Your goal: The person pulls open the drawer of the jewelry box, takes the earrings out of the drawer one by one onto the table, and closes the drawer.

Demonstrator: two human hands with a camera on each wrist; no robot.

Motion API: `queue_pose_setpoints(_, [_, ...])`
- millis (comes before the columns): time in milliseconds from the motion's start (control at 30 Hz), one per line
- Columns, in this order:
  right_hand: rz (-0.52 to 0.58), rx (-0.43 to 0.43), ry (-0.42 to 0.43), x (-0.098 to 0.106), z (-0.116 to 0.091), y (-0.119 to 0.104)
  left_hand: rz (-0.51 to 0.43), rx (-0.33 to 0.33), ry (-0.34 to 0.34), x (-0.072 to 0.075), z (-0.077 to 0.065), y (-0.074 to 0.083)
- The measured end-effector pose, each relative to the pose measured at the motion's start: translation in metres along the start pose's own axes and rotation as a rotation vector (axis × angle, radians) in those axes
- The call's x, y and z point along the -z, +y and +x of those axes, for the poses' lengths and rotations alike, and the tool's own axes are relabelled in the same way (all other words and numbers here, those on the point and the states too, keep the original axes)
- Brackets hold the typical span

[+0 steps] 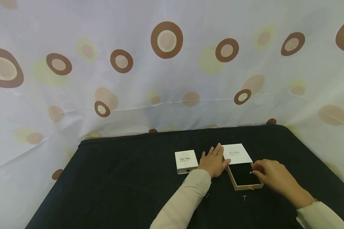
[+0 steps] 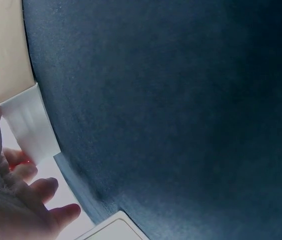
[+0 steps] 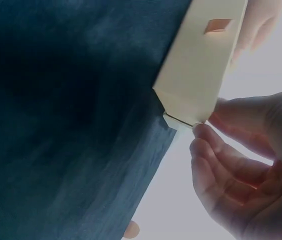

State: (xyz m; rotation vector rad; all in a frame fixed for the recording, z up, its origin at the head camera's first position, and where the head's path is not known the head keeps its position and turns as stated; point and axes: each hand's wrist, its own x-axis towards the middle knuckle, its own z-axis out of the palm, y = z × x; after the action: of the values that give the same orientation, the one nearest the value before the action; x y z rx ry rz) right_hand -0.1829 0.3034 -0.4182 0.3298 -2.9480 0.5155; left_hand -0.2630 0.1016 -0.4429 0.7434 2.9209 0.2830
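Observation:
A white slide-out gift box has its printed sleeve (image 1: 237, 155) at the back and its kraft-coloured drawer (image 1: 234, 183) pulled partway out toward me, showing a black lining. My left hand (image 1: 213, 163) lies along the sleeve's left side, fingers extended, thumb touching the front left corner. At the drawer's right wall, my right hand (image 1: 272, 176) pinches the edge between thumb and index finger, close to the sleeve; the right wrist view shows these fingertips at the corner of the drawer (image 3: 196, 65). A tiny silver star-shaped piece (image 1: 250, 172) shows beside the right thumb, over the lining.
A smaller white printed box (image 1: 186, 161) stands left of the left hand. On the black cloth (image 1: 126, 184) in front of the drawer lies a small silver piece (image 1: 244, 197). Another small shiny piece (image 1: 207, 195) is partly hidden by the left sleeve. A patterned curtain (image 1: 166, 79) hangs behind.

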Motion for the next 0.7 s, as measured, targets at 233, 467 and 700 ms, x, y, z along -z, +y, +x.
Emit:
queue_pose_setpoints(233, [-0.089,0.001,-0.044,-0.005,0.003,0.0,-0.006,-0.001,0.01,0.002,-0.002,0.001])
queue_pose_setpoints(467, [-0.131,0.018,-0.035,-0.009,0.003,-0.003,-0.001,0.004,0.007,0.004,-0.003,0.001])
queue_pose_setpoints(700, [-0.133,0.024,-0.019,-0.011,0.003,-0.003,0.008,0.011,0.003,0.0,0.001,0.0])
